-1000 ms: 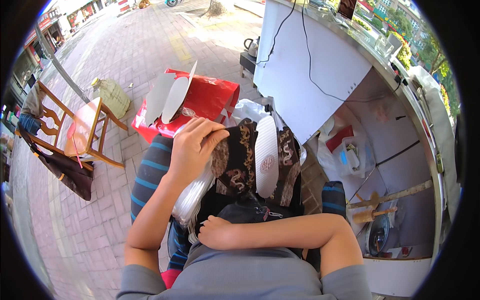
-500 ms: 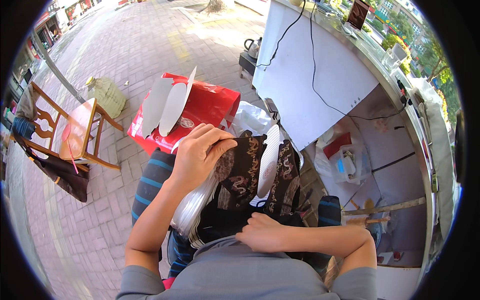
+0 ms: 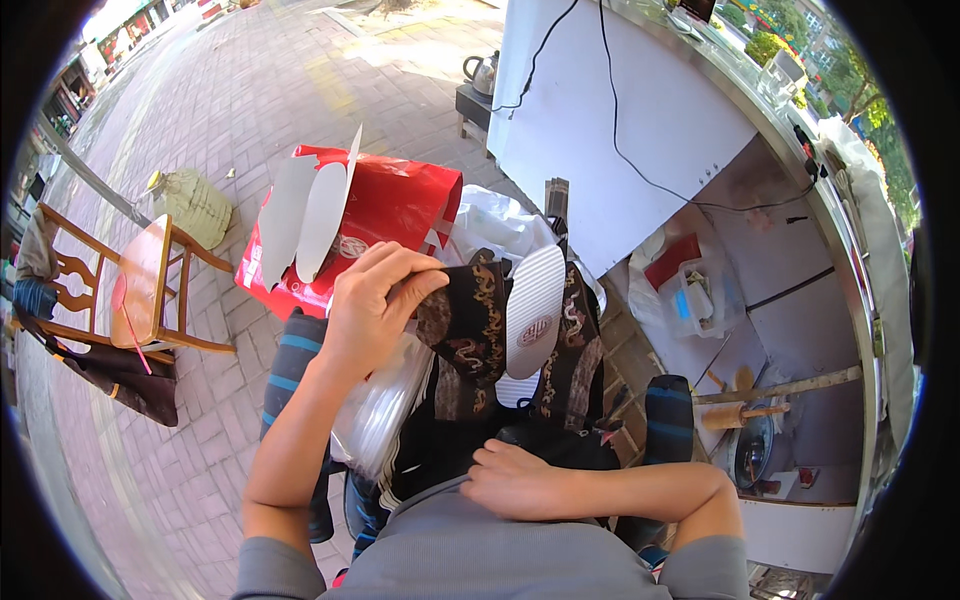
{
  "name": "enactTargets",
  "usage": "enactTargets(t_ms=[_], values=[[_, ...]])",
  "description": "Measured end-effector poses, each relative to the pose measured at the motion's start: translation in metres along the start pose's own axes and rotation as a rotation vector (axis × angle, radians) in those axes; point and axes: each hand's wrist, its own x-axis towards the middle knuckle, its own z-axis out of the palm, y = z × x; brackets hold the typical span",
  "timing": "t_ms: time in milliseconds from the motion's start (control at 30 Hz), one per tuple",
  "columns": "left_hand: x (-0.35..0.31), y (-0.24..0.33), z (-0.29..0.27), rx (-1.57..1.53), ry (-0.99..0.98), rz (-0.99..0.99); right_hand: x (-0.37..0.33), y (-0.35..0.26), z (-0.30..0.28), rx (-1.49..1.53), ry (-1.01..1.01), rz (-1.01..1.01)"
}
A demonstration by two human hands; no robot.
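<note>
My left hand [image 3: 375, 300] is raised over my lap, thumb and forefinger pinched at the upper left edge of a dark brown cloth [image 3: 470, 320] with gold dragon-like patterns and mottled panels. On the cloth lies a white ribbed insole [image 3: 535, 310] bearing a round dark-red mark; its upper end points away from me. Part of a second white ribbed piece [image 3: 517, 390] shows below it. My right hand [image 3: 510, 480] is closed low against my lap, just below the cloth. Its curled fingers hide whatever they may hold.
Left of the cloth is clear plastic wrapping [image 3: 380, 420]. A red bag [image 3: 400, 205] with white sole-shaped pieces [image 3: 325, 220] stands beyond my left hand. A wooden chair [image 3: 140, 280] is far left. To the right, a white counter [image 3: 600, 150] has open shelves holding a plastic box [image 3: 700, 305].
The insole has turned so more of its ribbed face and red mark show. My left hand keeps its pinch. The whole view has shifted slightly, and my right hand remains closed at my lap.
</note>
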Motion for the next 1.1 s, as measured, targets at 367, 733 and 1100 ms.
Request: enactTargets(t_ms=[367, 733, 1100], values=[[-0.011, 0.007, -0.003, -0.05, -0.001, 0.075, -0.014, -0.012, -0.075, -0.018, 0.458, 0.054], [-0.044, 0.024, -0.011, 0.002, -0.051, 0.205, -0.021, 0.022, -0.126, -0.398, 0.747, 0.194], [-0.049, 0.019, -0.021, -0.099, -0.175, 0.145, -0.047, 0.019, -0.136, -0.309, 0.537, 0.375]])
